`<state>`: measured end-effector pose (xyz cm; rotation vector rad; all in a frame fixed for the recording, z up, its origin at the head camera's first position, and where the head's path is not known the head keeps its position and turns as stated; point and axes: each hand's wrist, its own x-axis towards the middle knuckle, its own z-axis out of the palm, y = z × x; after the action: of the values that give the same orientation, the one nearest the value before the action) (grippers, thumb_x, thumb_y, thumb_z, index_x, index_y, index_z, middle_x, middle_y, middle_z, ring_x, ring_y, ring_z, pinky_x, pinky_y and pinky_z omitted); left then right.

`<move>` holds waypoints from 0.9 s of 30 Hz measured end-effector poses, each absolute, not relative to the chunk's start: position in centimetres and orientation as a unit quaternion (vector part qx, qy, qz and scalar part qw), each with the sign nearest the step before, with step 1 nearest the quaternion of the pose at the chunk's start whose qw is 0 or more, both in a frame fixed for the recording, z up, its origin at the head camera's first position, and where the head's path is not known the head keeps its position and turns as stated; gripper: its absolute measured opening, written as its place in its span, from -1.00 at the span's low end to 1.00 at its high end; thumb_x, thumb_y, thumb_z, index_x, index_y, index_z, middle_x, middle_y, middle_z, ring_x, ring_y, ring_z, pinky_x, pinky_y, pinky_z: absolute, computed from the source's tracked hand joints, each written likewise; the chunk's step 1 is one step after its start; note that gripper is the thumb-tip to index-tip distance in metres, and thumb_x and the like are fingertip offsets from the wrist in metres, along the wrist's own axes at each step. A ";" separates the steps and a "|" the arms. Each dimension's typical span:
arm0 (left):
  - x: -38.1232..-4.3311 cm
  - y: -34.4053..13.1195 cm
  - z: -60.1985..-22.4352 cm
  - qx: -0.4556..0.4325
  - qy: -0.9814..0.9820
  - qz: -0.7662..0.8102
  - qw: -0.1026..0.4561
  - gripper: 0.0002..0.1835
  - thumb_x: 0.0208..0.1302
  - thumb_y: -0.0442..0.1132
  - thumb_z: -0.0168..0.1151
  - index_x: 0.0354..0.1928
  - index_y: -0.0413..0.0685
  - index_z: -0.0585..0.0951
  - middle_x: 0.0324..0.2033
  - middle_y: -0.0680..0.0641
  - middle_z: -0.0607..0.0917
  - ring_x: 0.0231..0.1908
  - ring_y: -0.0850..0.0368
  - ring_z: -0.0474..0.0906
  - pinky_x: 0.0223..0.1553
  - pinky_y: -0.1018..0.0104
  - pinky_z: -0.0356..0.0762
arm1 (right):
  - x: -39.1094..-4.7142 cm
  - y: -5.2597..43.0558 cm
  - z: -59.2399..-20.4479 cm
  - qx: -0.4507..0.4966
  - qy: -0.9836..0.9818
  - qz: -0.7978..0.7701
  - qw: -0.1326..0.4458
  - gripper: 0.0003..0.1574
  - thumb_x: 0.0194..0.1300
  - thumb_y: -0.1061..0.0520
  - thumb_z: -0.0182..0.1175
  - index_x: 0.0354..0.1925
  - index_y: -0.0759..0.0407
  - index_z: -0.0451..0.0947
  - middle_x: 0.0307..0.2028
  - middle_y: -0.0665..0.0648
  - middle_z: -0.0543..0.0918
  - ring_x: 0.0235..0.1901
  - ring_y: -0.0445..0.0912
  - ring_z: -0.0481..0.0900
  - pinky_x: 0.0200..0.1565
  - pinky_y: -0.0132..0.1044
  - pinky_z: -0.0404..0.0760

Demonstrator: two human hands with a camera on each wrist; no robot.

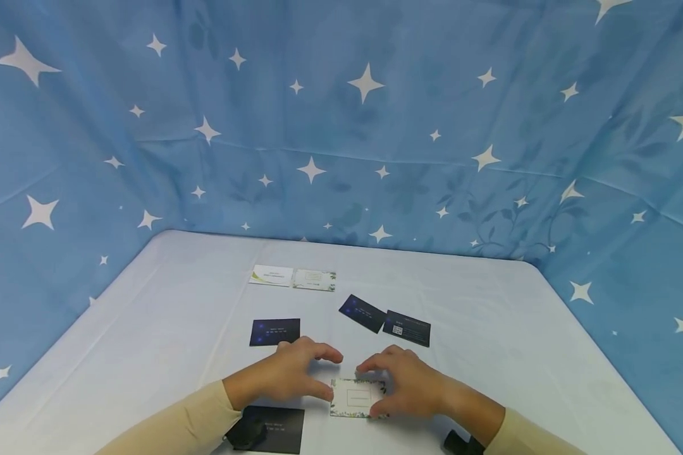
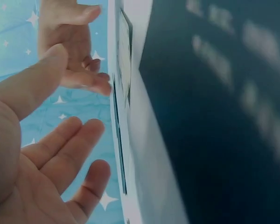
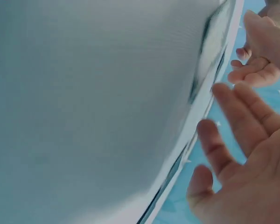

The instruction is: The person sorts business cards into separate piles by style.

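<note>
A white card with a leafy green border (image 1: pixel 358 397) lies flat on the table between my two hands. At its left edge is my left hand (image 1: pixel 293 371), thumb and forefinger spread apart with nothing between them. My right hand (image 1: pixel 414 382) hovers over the card's right side, covering part of it; whether a fingertip touches the card I cannot tell. In the right wrist view, the fingers of my right hand (image 3: pixel 247 172) are loosely bent and hold nothing. The left wrist view has my left hand (image 2: pixel 51 182) with fingers apart beside the card (image 2: pixel 124 58).
A large dark card (image 1: pixel 281 431) lies under my left wrist, and another dark card (image 1: pixel 274 328) beyond that hand. Two overlapping dark cards (image 1: pixel 363 313) lie right of centre. Farther back, two pale cards (image 1: pixel 314 280) sit side by side. A starry blue curtain (image 1: pixel 341 126) surrounds the white table (image 1: pixel 165 316).
</note>
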<state>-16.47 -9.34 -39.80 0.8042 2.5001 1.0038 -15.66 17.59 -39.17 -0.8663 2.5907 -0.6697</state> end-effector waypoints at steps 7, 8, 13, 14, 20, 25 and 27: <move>-16.2 -9.1 -39.8 0.288 0.882 0.335 0.166 -0.40 0.02 0.06 0.56 0.14 0.11 0.65 0.06 0.18 0.65 0.11 0.14 0.40 0.06 -0.03 0.19 | -15.2 17.7 -39.2 -0.301 0.920 -0.203 0.147 -0.21 -0.05 -0.25 0.55 0.16 -0.10 0.59 -0.05 -0.14 0.55 -0.04 -0.06 0.38 -0.01 0.00 0.39; -16.2 -9.1 -39.9 0.287 0.883 0.332 0.166 -0.40 0.02 0.06 0.56 0.14 0.11 0.65 0.06 0.19 0.65 0.11 0.15 0.40 0.06 -0.01 0.19 | -15.2 17.7 -39.2 -0.302 0.921 -0.202 0.145 -0.23 -0.03 -0.24 0.55 0.15 -0.10 0.59 -0.05 -0.13 0.55 -0.04 -0.06 0.38 -0.01 0.00 0.39; -16.1 -8.9 -39.9 0.285 0.885 0.327 0.168 -0.40 0.01 0.05 0.57 0.14 0.10 0.65 0.05 0.18 0.65 0.10 0.15 0.40 0.04 0.00 0.19 | -15.3 17.9 -39.2 -0.313 0.918 -0.203 0.133 -0.35 0.05 -0.18 0.52 0.11 -0.13 0.60 -0.05 -0.13 0.54 -0.03 -0.07 0.38 -0.01 -0.01 0.38; -16.1 -8.9 -39.8 0.286 0.886 0.325 0.167 -0.40 0.01 0.05 0.57 0.13 0.10 0.65 0.04 0.18 0.65 0.09 0.15 0.40 0.03 0.00 0.20 | -15.2 18.0 -39.3 -0.317 0.918 -0.201 0.129 -0.38 0.07 -0.17 0.51 0.10 -0.13 0.61 -0.06 -0.14 0.54 -0.03 -0.09 0.38 -0.01 -0.02 0.37; -16.0 -8.9 -39.7 0.289 0.888 0.319 0.162 -0.40 -0.01 0.05 0.58 0.12 0.12 0.66 0.01 0.20 0.66 0.06 0.15 0.40 0.01 0.01 0.20 | -15.1 17.9 -39.2 -0.355 0.919 -0.151 0.081 -0.45 0.13 -0.18 0.46 0.07 -0.08 0.65 -0.16 -0.24 0.54 -0.11 -0.21 0.36 -0.04 -0.09 0.33; -16.0 -8.8 -39.7 0.287 0.889 0.318 0.163 -0.40 -0.01 0.06 0.58 0.12 0.12 0.66 0.00 0.20 0.67 0.05 0.16 0.40 0.00 0.03 0.20 | -15.0 17.8 -39.2 -0.377 0.918 -0.111 0.052 -0.46 0.15 -0.19 0.42 0.06 -0.02 0.67 -0.19 -0.24 0.56 -0.13 -0.22 0.38 -0.06 -0.14 0.32; -16.0 -8.8 -39.8 0.289 0.888 0.319 0.164 -0.40 -0.02 0.04 0.58 0.12 0.10 0.66 0.01 0.19 0.67 0.05 0.16 0.40 -0.01 0.03 0.20 | -15.0 17.8 -39.2 -0.377 0.918 -0.114 0.053 -0.46 0.16 -0.18 0.42 0.06 -0.01 0.67 -0.19 -0.24 0.58 -0.12 -0.22 0.39 -0.07 -0.14 0.32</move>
<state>-15.99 -8.77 -39.83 0.8242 2.5308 0.9096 -14.99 17.80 -39.22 -1.1454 2.7893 -0.3465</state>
